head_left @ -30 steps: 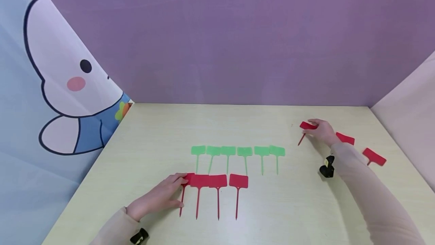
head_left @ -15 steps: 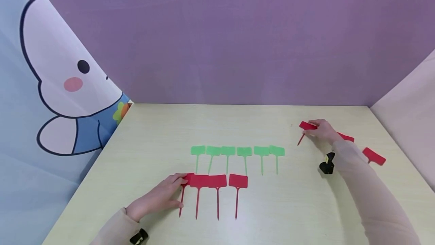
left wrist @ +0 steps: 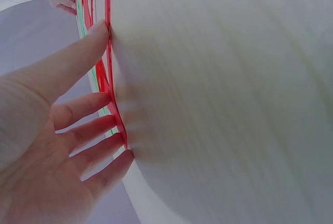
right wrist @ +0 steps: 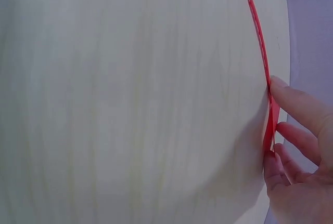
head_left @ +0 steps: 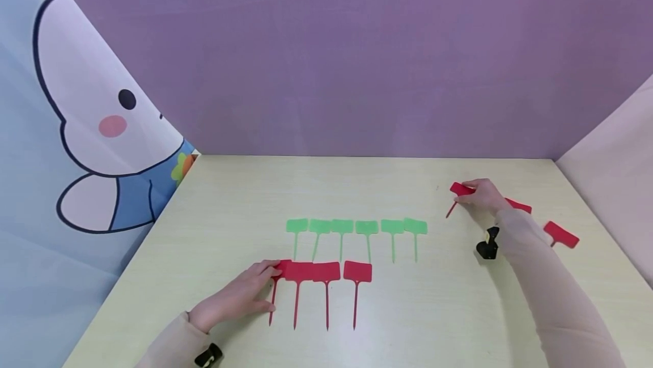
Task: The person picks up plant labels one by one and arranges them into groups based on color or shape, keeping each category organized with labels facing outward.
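Observation:
Four-sided red plant labels with pointed stems lie in a front row in the head view. My left hand (head_left: 237, 295) rests on the leftmost red label (left wrist: 107, 81), fingers extended at its head and thumb at its stem. Farther back on the right, my right hand (head_left: 482, 195) grips another red plant label (head_left: 461, 189) at its head. In the right wrist view, the thumb sits at the neck of this label (right wrist: 260, 42), with curled fingers around the head and the stem pointing away. Behind the front row, several green plant labels (head_left: 367, 227) form a second row.
Two more red labels lie at the right: one (head_left: 519, 206) partly behind the right forearm, another (head_left: 562, 235) nearer the table's right edge. The pale table (head_left: 326, 186) ends at a purple backdrop (head_left: 357, 73). A printed cartoon curtain (head_left: 81, 277) hangs along the left.
My right wrist and forearm have shifted slightly left, while that hand stays at the same red label. My left hand and both rows have not visibly moved.

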Action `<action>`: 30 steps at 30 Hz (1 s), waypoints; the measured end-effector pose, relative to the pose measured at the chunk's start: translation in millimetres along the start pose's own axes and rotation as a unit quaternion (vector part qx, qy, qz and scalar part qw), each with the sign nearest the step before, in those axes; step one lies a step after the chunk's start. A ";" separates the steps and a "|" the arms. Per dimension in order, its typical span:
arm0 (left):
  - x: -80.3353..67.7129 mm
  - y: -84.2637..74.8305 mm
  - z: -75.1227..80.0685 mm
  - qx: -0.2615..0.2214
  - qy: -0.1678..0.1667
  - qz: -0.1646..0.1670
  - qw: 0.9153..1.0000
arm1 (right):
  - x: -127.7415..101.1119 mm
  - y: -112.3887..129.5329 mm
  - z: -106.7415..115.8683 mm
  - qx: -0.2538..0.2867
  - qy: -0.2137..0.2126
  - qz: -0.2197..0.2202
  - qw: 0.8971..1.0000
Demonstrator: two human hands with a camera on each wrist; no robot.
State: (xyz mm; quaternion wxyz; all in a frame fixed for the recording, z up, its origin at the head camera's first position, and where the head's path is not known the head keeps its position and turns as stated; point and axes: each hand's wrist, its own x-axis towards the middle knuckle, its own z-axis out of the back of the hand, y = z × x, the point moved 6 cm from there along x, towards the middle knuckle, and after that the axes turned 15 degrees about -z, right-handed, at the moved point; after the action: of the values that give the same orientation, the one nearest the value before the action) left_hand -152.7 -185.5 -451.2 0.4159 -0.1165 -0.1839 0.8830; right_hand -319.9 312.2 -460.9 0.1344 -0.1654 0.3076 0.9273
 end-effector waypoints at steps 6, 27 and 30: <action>-2.6 0.4 0.4 0.003 -0.001 -0.001 1.000 | -4.5 0.5 -1.8 0.014 -0.007 -0.020 1.000; -9.7 1.7 -0.7 0.002 0.004 -0.007 1.000 | -26.1 -9.3 -3.3 0.082 -0.019 -0.046 0.995; -11.0 1.8 -0.8 0.003 0.004 -0.008 1.000 | -30.1 -11.5 -3.3 0.105 -0.024 -0.051 0.993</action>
State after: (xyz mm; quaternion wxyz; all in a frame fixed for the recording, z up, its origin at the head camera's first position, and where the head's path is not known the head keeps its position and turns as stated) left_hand -146.8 -194.9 -452.1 0.4239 -0.1176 -0.1805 0.8797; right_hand -287.8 314.6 -457.7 0.2059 -0.1434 0.3908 0.8856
